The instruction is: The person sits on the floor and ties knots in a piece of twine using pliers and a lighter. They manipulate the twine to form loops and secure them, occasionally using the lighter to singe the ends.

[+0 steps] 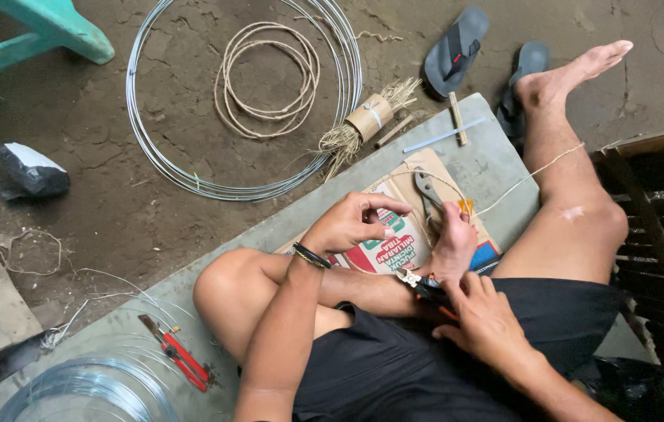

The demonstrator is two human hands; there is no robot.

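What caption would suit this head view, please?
Seated person's left hand pinches thin wire while right hand grips orange-handled pliers.

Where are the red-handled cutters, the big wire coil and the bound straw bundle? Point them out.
red-handled cutters [180, 358]: head view, on the red handles.
big wire coil [162, 160]: head view, on its left strands.
bound straw bundle [369, 118]: head view, on its wrapped middle.

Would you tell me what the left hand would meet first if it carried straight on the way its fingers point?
Probably the grey pliers by the foot; the left hand points right towards them, though depth is unclear.

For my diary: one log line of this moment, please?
left hand: raised, pinching | right hand: grips pliers
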